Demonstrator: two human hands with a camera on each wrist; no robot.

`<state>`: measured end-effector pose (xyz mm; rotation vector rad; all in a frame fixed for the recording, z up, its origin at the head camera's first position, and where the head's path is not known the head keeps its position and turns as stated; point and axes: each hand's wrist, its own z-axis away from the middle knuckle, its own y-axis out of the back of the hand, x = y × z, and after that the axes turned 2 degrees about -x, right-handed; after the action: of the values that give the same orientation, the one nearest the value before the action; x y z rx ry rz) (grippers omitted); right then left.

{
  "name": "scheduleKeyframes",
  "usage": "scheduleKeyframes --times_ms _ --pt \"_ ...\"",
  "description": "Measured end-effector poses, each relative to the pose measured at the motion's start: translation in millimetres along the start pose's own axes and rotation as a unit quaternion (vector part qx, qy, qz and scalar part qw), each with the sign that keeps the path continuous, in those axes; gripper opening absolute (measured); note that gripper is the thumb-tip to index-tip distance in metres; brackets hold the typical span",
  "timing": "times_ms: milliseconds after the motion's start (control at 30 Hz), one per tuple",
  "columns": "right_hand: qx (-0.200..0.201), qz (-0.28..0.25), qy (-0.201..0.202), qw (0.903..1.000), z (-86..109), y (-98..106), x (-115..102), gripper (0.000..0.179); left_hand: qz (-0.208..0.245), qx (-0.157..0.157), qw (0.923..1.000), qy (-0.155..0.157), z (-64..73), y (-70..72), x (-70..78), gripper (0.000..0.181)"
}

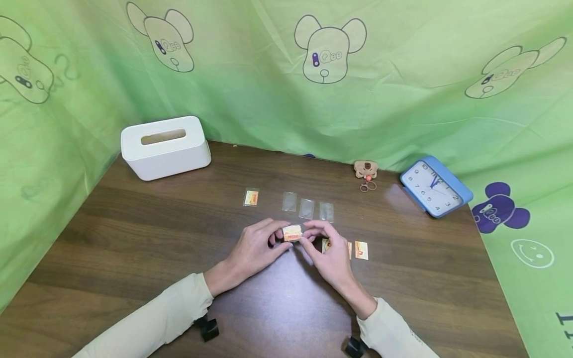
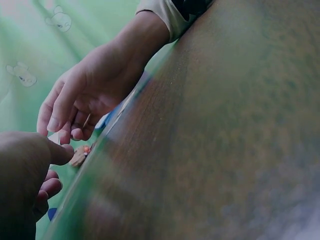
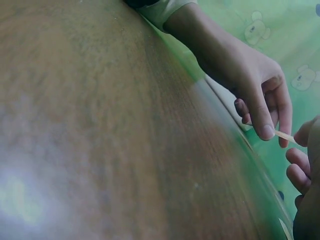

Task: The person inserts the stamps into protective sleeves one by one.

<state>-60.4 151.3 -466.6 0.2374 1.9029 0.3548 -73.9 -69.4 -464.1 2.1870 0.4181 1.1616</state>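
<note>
Pale long sleeves (image 1: 149, 315) come in from the near edge at left and right, a small black block (image 1: 209, 330) beside the left cuff and a matching block (image 1: 353, 346) beside the right one. Beyond them our two bare hands meet over a dark wood-grain table (image 1: 134, 263). Our left hand (image 1: 255, 251) pinches one edge of a small orange-and-cream card (image 1: 293, 232) between thumb and forefinger, its other fingers loosely bent. Our right hand (image 1: 329, 253) has its thumb and fingers closed on the opposite edge, so the card is held between the two; we cannot tell whether clear film covers it.

Just beside our right hand, on its right, lies a loose printed card (image 1: 361, 250), and parts of others show from behind that hand. A little farther, three clear plastic pouches (image 1: 306, 209) lie in a row, with a pouched card (image 1: 251, 197) to their left.

Farther off at right stands a blue clock (image 1: 434, 186); left of it sits a brown bear-shaped charm (image 1: 365, 169) with two small loops. At far left is a white tissue box (image 1: 165, 159). Green cloth (image 1: 250, 99) printed with bear heads hangs behind.
</note>
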Motion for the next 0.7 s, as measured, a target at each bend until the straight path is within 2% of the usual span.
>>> scheduleKeyframes --times_ms 267,333,533,700 --pt "0.007 0.009 0.016 0.9998 -1.5 -2.6 -0.2 0.041 -0.043 -0.034 0.9985 -0.009 0.5 0.8 3.6 0.043" --pt "0.008 0.009 0.018 0.9998 -2.1 -2.5 0.0 0.041 -0.046 -0.034 0.9983 -0.006 -0.1 1.4 4.4 0.041" --pt "-0.003 0.027 0.039 0.9989 -4.6 0.1 -2.0 0.043 0.006 -0.022 0.9997 0.01 -6.7 6.5 8.1 0.021" --pt "-0.025 0.043 0.059 0.997 -5.0 0.9 -4.5 0.046 0.047 -0.037 0.998 0.02 -11.8 9.9 9.8 0.01"
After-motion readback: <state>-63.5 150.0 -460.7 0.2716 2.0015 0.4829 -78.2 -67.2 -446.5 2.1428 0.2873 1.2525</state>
